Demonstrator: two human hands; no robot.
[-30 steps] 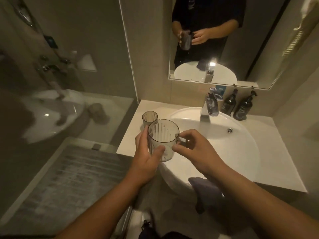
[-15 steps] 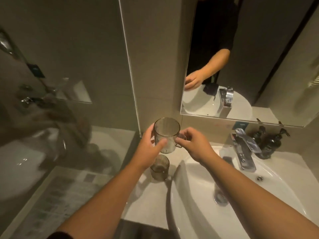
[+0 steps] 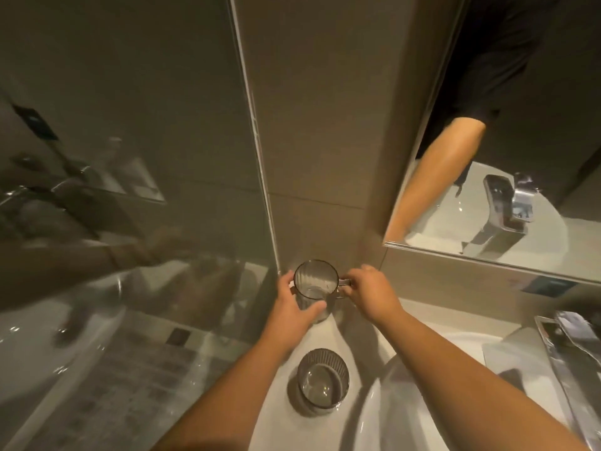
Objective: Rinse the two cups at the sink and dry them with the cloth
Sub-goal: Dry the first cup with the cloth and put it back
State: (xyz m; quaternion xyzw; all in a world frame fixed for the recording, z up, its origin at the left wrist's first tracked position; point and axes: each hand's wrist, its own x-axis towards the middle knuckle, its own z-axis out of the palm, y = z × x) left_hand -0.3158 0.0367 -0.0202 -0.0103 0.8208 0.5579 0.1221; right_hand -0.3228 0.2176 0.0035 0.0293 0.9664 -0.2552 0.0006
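A smoky ribbed cup with a handle point(image 3: 314, 285) stands upright at the back corner of the white counter point(image 3: 328, 333), against the tiled wall. My left hand point(image 3: 294, 307) wraps its left side and front. My right hand point(image 3: 370, 292) pinches its handle. A second ribbed cup point(image 3: 322, 387) stands upright and free on the counter nearer me, between my forearms. The white basin point(image 3: 400, 415) curves at the lower right. The cloth is out of view.
A glass shower screen point(image 3: 130, 190) rises right beside the cups on the left. The chrome tap point(image 3: 575, 349) juts over the basin at the right edge. A mirror point(image 3: 487, 157) hangs above the counter.
Both hands carried the handled cup away from me and down into the back corner of the counter. The view has tilted closer over the counter.
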